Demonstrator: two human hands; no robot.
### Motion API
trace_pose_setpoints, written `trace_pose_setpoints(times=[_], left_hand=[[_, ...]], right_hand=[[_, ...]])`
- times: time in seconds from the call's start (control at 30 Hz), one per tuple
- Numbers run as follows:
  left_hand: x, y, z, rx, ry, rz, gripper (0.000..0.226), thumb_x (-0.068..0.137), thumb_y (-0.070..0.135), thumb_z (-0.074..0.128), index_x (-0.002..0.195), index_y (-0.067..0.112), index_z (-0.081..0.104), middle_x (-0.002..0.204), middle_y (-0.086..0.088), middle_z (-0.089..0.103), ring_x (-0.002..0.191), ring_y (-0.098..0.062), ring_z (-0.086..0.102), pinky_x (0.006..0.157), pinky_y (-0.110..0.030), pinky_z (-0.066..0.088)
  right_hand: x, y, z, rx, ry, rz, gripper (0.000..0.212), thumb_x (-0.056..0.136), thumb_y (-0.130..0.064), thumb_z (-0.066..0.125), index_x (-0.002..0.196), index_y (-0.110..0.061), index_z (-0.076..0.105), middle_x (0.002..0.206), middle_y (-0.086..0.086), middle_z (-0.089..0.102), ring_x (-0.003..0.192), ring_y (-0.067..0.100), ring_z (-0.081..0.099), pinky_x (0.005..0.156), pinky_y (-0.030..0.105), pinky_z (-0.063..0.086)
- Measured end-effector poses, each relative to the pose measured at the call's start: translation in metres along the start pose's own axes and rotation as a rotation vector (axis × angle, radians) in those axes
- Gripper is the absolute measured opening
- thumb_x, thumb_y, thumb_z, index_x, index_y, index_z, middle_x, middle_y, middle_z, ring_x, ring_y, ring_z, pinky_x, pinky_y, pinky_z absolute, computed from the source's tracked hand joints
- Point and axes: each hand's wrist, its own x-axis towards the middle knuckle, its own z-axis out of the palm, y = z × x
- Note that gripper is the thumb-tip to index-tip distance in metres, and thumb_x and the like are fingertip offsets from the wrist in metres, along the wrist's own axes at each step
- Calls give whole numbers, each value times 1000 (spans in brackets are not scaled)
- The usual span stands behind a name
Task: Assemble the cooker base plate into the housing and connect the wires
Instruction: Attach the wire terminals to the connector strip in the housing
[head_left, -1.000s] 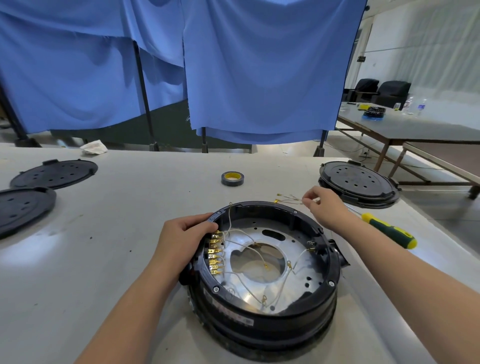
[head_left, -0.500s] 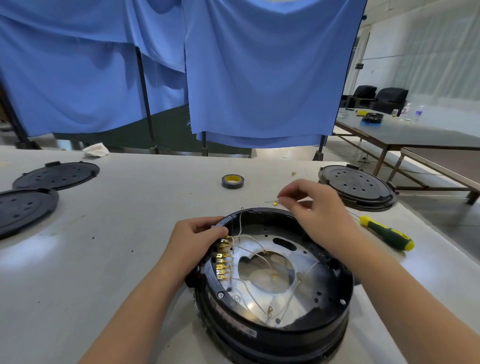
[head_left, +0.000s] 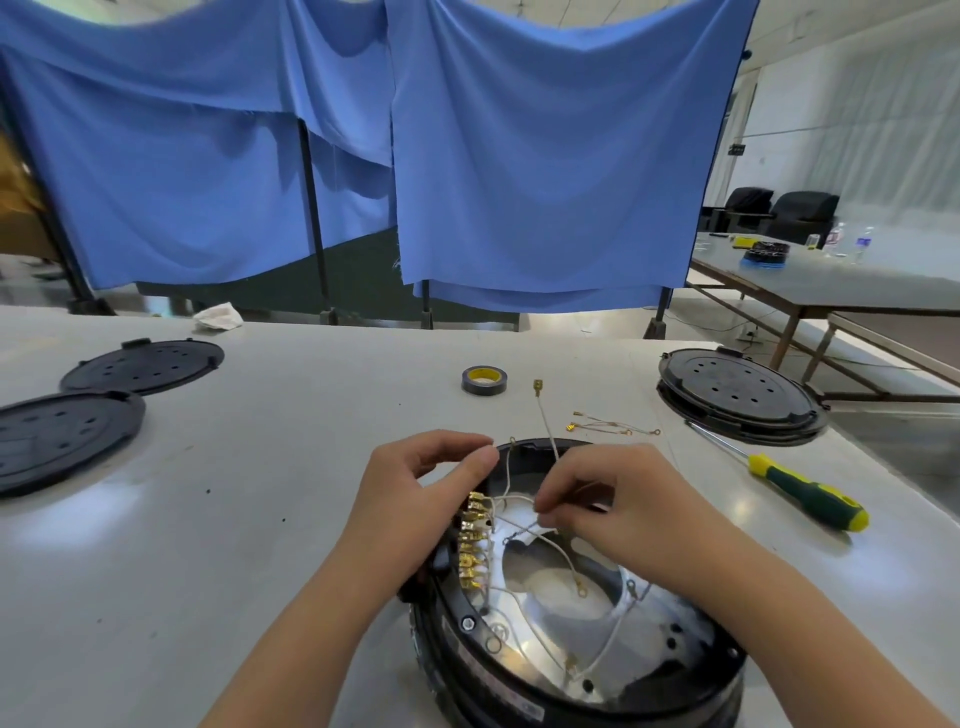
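Note:
A round black cooker housing (head_left: 524, 696) lies open side up near the table's front edge. A shiny metal base plate (head_left: 524, 652) sits inside it. A row of brass terminals (head_left: 471, 540) lines the left inner wall, and thin white wires run from them across the plate. My left hand (head_left: 415, 493) grips the housing's left rim beside the terminals. My right hand (head_left: 618, 509) is over the back of the plate and pinches a white wire (head_left: 545, 421) whose brass end sticks up behind.
Loose wires (head_left: 608, 427) lie behind the housing. A roll of tape (head_left: 483, 379) sits further back. A green-and-yellow screwdriver (head_left: 802, 493) lies at the right. Black round covers rest at the back right (head_left: 737, 395) and at the left (head_left: 62, 436).
My right hand has come from the loose wires behind the housing to above the plate, carrying one wire. My left hand has stayed at the left rim. The view has tipped closer.

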Motion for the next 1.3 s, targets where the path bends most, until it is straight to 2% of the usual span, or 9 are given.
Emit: trace_pose_setpoints(times=[0.1, 0.23, 0.4, 0.6, 0.7, 0.77, 0.93, 1.1, 1.3], left_hand=[[-2, 7, 1, -72, -13, 28, 20, 71, 42, 78, 90, 39, 76, 88, 15, 76, 90, -3, 71, 88, -31, 53], [-7, 15, 3, -208, -69, 34, 40, 59, 47, 76, 95, 29, 76, 88, 5, 77, 89, -9, 72, 83, -27, 54], [-10, 21, 0, -360, -35, 15, 22, 66, 29, 74, 87, 22, 78, 82, -5, 77, 78, -13, 74, 65, -14, 54], [-12, 23, 0, -326, -35, 21, 13, 81, 10, 73, 86, 22, 76, 80, -5, 76, 65, -11, 70, 61, -15, 52], [-13, 23, -1, -306, -44, 27, 19, 82, 10, 72, 93, 25, 75, 81, -6, 76, 62, -10, 68, 61, -16, 53], [-14, 24, -1, -292, -45, 31, 19, 82, 10, 72, 94, 26, 75, 81, -6, 76, 60, -10, 68, 61, -15, 52], [-13, 25, -1, -286, -28, 13, 11, 75, 19, 76, 84, 24, 77, 81, -3, 77, 58, -11, 68, 59, -14, 52], [-12, 25, -2, -288, -17, 10, 21, 61, 32, 77, 82, 26, 77, 78, -1, 76, 61, -9, 69, 60, -13, 51], [-14, 25, 0, -283, -54, 11, 29, 51, 38, 82, 74, 22, 75, 75, -3, 75, 66, -13, 71, 61, -14, 52]], right_hand=[[-9, -11, 1, 57, -70, -30, 26, 75, 2, 72, 75, -24, 74, 77, -15, 71, 77, 3, 68, 76, 18, 54], [-17, -22, 7, 111, -146, -106, 19, 77, -2, 74, 74, -21, 73, 79, -11, 72, 78, 6, 69, 73, 17, 52], [-19, -20, 10, 100, -150, -114, 19, 79, 1, 72, 76, -18, 72, 81, -9, 71, 80, 9, 69, 75, 23, 55], [-19, -16, 9, 80, -112, -64, 23, 76, -3, 70, 75, -25, 63, 78, -13, 65, 79, 6, 65, 79, 24, 53], [-18, -12, 5, 163, -67, 33, 27, 76, -1, 66, 75, -26, 57, 72, -9, 58, 69, 9, 59, 72, 35, 56], [-16, -9, 2, 252, -56, 109, 33, 78, 2, 64, 77, -31, 58, 72, -12, 56, 66, 10, 57, 63, 29, 53], [-13, 0, -3, 365, 54, 218, 39, 78, 0, 72, 88, -38, 66, 87, -13, 66, 73, 15, 71, 72, 28, 58], [-11, 7, -5, 456, 176, 275, 32, 74, 1, 76, 84, -29, 72, 83, -2, 69, 66, 21, 72, 60, 18, 53], [-11, 9, 0, 310, -7, 314, 26, 77, -5, 75, 84, -30, 71, 87, -8, 72, 71, 16, 72, 72, 26, 58]])
